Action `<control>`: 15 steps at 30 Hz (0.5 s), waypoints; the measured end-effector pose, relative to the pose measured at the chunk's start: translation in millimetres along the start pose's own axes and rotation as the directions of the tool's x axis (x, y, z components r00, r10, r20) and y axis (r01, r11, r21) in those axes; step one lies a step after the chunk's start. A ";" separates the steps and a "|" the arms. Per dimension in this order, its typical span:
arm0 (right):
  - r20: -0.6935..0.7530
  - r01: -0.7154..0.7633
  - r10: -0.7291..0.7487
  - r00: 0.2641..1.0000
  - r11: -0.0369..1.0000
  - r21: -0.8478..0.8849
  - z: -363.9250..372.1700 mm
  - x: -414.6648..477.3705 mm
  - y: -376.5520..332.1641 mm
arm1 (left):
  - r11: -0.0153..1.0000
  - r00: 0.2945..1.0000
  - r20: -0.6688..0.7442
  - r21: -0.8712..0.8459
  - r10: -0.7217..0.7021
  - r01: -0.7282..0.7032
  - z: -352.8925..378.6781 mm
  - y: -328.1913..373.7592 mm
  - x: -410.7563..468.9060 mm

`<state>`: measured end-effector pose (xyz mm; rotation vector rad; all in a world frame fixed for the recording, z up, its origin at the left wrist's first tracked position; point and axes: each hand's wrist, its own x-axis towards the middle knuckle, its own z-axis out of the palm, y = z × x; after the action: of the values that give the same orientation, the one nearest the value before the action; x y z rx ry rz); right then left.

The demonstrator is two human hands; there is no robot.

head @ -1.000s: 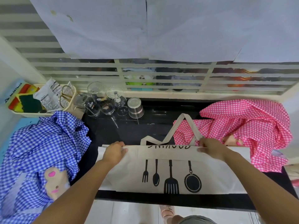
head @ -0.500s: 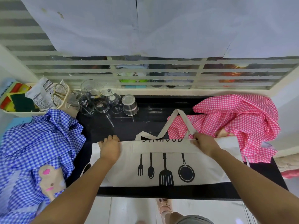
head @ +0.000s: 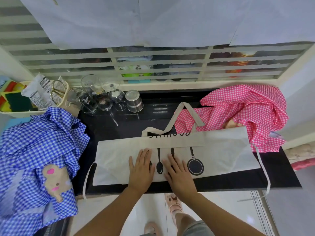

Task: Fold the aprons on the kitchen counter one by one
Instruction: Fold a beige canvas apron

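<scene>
Head view: left hand point(head: 140, 169) and right hand point(head: 179, 174) press flat, fingers spread, mid-apron point(head: 221, 155) near counter point(head: 119, 123) edge.

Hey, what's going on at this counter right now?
A person is folding a beige apron printed with black utensils on the black counter. Its top part is folded down, and the left hand and right hand lie flat on the middle of it, palms down. A crumpled blue checked apron sits at the left and a crumpled pink checked apron at the right, both not yet folded. Upturned glasses stand at the back.
</scene>
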<state>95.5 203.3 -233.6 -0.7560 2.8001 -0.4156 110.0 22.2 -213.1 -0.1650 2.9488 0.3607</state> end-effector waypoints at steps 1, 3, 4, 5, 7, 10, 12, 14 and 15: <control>-0.011 -0.030 0.030 0.999 0.999 -0.027 2.6 -5.3 3.9 | 1.000 1.000 0.008 0.017 -0.005 0.005 2.5 -2.5 -3.9; -0.019 -0.090 0.089 0.996 0.993 -0.073 -1.5 -12.6 17.9 | 0.999 1.000 0.022 0.033 -0.009 0.009 4.2 -7.2 -8.7; -0.012 -0.112 0.112 0.994 0.988 -0.102 -5.0 -15.0 29.2 | 0.999 0.999 0.031 0.041 -0.009 0.008 3.7 -8.7 -9.3; -0.022 -0.149 0.147 0.989 0.980 -0.136 -8.9 -19.9 43.9 | 0.999 0.999 0.034 0.045 -0.002 0.001 4.0 -8.4 -9.7; -0.064 -0.289 0.283 0.957 0.949 -0.125 -17.7 -29.4 80.4 | 0.999 0.999 0.038 0.046 -0.007 0.005 5.1 -9.2 -9.1; -0.166 -0.616 0.623 0.764 0.781 0.098 -38.2 -52.1 139.1 | 0.998 0.999 0.042 0.058 0.002 -0.004 8.4 -11.1 -9.1; -0.164 -0.725 0.754 0.636 0.657 0.207 -52.9 -69.9 164.4 | 0.998 0.999 0.040 0.069 0.005 -0.007 9.9 -12.5 -8.3; -0.181 -0.755 0.812 0.556 0.584 0.299 -65.9 -79.7 169.2 | 0.997 0.999 0.047 0.072 0.008 -0.012 9.8 -9.4 -6.3; -0.203 -0.747 0.829 0.521 0.558 0.361 -69.1 -79.0 166.1 | 0.997 0.999 0.048 0.073 0.002 -0.005 9.6 -7.6 -4.9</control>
<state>67.4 396.6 -212.2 0.7735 2.9272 -0.7111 117.2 17.7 -223.2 -0.1400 2.9099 0.2532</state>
